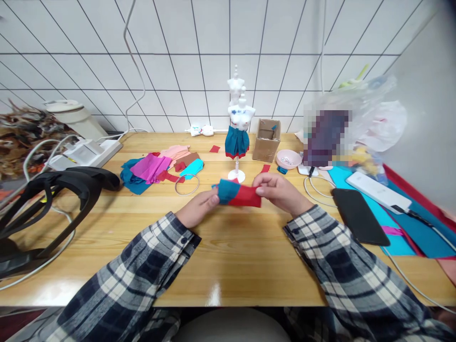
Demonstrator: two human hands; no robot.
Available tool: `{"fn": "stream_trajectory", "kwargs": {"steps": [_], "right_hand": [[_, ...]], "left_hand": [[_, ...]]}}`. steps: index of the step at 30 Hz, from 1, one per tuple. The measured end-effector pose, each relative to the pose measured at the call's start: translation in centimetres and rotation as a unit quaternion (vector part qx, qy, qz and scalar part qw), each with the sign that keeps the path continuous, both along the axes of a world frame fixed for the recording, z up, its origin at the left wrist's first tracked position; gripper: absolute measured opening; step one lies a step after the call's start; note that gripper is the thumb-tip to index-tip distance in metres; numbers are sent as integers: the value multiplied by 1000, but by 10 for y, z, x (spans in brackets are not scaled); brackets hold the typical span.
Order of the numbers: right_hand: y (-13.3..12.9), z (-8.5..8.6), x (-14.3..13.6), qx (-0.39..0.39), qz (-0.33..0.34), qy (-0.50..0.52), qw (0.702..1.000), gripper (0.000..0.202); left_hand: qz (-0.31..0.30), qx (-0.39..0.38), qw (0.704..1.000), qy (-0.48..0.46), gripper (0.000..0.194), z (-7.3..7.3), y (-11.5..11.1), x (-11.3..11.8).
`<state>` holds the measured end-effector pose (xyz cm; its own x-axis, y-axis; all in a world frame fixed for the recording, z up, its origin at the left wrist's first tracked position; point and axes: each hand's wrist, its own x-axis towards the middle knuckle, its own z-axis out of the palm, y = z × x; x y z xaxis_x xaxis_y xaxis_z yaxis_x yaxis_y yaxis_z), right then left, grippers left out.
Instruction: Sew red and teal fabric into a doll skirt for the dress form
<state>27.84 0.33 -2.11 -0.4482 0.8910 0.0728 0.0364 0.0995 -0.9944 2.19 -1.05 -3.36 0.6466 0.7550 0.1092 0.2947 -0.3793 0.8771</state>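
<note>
Between my hands, a small piece of red and teal fabric (pixel 245 195) is stretched just above the table. My left hand (pixel 199 205) pinches its teal end, while my right hand (pixel 280 192) pinches the red end between thumb and fingertips. Behind the fabric stands a small white doll mannequin (pixel 241 115) on a round base, dressed in a teal skirt (pixel 237 141) with a red hem. A metal hoop (pixel 187 194) lies beyond my left hand. Near my right hand is a small red scrap (pixel 265 168).
Coloured fabric scraps (pixel 151 168) lie at the back left, near a black headset (pixel 67 209). A cardboard box (pixel 267 140) and pink bowl (pixel 289 159) stand behind my right hand. Rightward are a black phone (pixel 360 216), white power bank (pixel 378 191) and cables.
</note>
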Motion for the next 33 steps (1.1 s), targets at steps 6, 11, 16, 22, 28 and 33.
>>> {"fn": "stream_trajectory", "kwargs": {"steps": [6,11,16,22,28,33], "right_hand": [[7,-6,13,-223,22,139,965,26],[9,-27,-5,-213,6,-30,977,22],[8,-29,-19,-68,-9,-193,979,11],[7,-28,-22,-111,-29,-197,974,7],[8,-35,-21,-17,-40,-270,962,5],[10,-39,-19,166,-96,-322,927,31]], "left_hand": [[-117,-347,928,-63,95,-4,-1,-16],[163,-165,973,21,66,-8,23,-12],[138,47,988,55,58,-15,23,9],[140,102,972,161,36,-22,24,13],[165,124,956,208,19,-25,25,8],[177,119,954,210,17,-26,23,9]]}}
